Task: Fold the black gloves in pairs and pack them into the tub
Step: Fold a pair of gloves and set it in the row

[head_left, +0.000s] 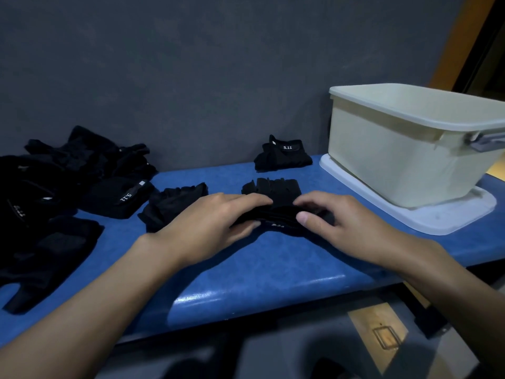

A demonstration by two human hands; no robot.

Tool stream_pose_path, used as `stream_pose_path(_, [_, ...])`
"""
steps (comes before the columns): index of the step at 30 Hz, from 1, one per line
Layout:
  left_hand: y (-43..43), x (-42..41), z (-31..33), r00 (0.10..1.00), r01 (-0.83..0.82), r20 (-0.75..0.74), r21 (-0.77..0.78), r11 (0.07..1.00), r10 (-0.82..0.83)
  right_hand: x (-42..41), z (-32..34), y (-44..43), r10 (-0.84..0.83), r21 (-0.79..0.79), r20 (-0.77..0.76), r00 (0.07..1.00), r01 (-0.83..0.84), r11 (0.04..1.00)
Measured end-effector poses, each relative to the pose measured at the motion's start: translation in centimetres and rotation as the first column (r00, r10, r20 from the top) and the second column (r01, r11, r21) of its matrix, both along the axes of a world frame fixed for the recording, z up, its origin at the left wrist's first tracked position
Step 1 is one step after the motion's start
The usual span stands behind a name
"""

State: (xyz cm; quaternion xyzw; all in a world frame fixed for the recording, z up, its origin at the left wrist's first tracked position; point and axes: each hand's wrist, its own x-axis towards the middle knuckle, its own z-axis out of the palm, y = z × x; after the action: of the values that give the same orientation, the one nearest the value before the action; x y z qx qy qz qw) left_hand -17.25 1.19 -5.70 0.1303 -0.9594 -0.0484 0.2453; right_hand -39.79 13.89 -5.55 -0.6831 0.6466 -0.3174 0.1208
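Note:
A black fingerless glove pair lies in the middle of the blue table, its wrist end rolled up toward its finger ends. My left hand pinches the left side of that fold between thumb and fingers. My right hand grips the right side, thumb in front. Another black glove lies just left of my left hand. A folded pair with a 5.11 label sits at the back by the wall. The cream tub stands at the right on its pale lid; its inside is hidden.
A heap of loose black gloves covers the left end of the table, and one flat glove lies near the front left edge. A dark wall rises right behind the table. The floor shows below the table's front edge.

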Motion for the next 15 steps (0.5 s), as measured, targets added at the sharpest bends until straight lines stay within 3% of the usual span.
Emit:
stream_pose_path(4, [-0.1, -0.2, 0.0, 0.998, -0.015, -0.066, 0.148, 0.989, 0.025, 0.3, 0.2, 0.3, 0.045, 0.057, 0.055, 0.997, -0.048, 0.997])
stream_pose_path(7, [-0.1, -0.3, 0.0, 0.993, -0.023, -0.104, 0.250, 0.968, 0.051, 0.4, -0.1, 0.1, 0.060, -0.016, 0.046, 0.997, -0.059, 0.998])
stream_pose_path(11, [0.2, -0.5, 0.0, 0.978, -0.006, -0.192, 0.353, 0.936, 0.078, 0.6, -0.2, -0.4, 0.022, -0.126, 0.149, 0.989, -0.003, 0.992])
stream_pose_path(15, [0.5, -0.7, 0.0, 0.975, -0.014, -0.195, 0.410, 0.912, 0.102, 0.7, -0.4, -0.8, 0.028, -0.103, 0.291, 0.956, 0.002, 0.995])
